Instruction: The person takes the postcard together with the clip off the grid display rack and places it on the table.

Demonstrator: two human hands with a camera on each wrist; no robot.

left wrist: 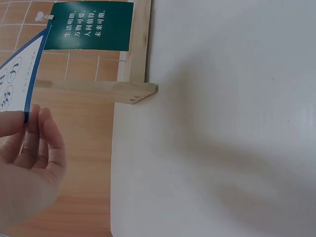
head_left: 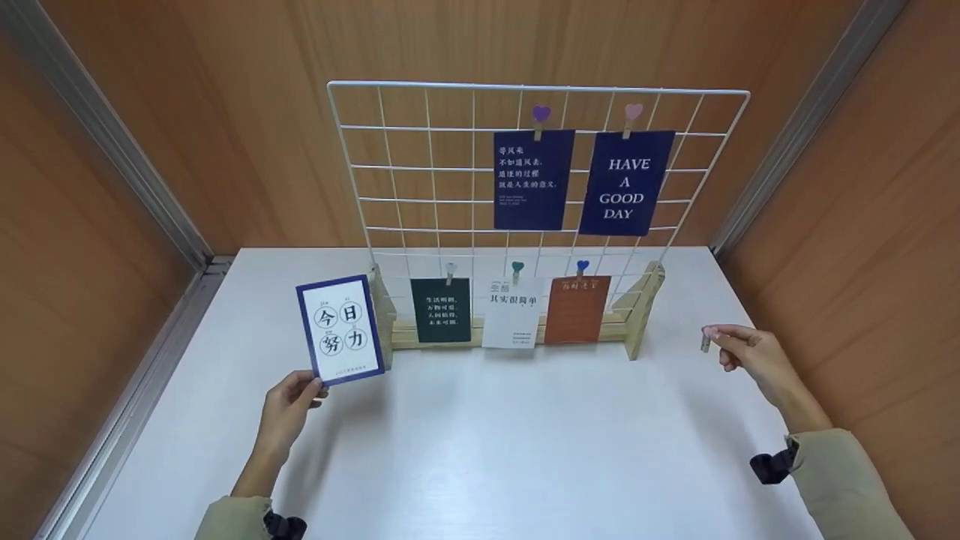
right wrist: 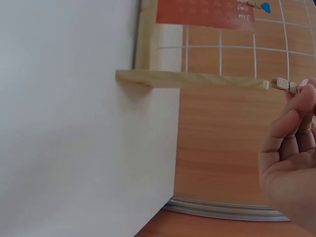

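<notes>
Fingers of the left hand [head_left: 287, 409] are pinching one blue-bordered card [head_left: 341, 328], reading "今日努力", near the grid rack [head_left: 540, 87]; those of the right hand [head_left: 759, 360] are pinching one pink-topped clip [right wrist: 283, 84]. On the rack, five heart-topped clips [head_left: 541, 114] are holding two navy cards [head_left: 534, 180], one reading "HAVE A GOOD DAY", one green card [head_left: 441, 310], one white card [head_left: 512, 315] and one orange card [head_left: 576, 311].

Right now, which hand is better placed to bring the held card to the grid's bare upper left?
Probably the left hand: it pinches the blue-bordered card near the left side of the grid. The right hand seems worse placed, holding a clip beyond the right side.
</notes>
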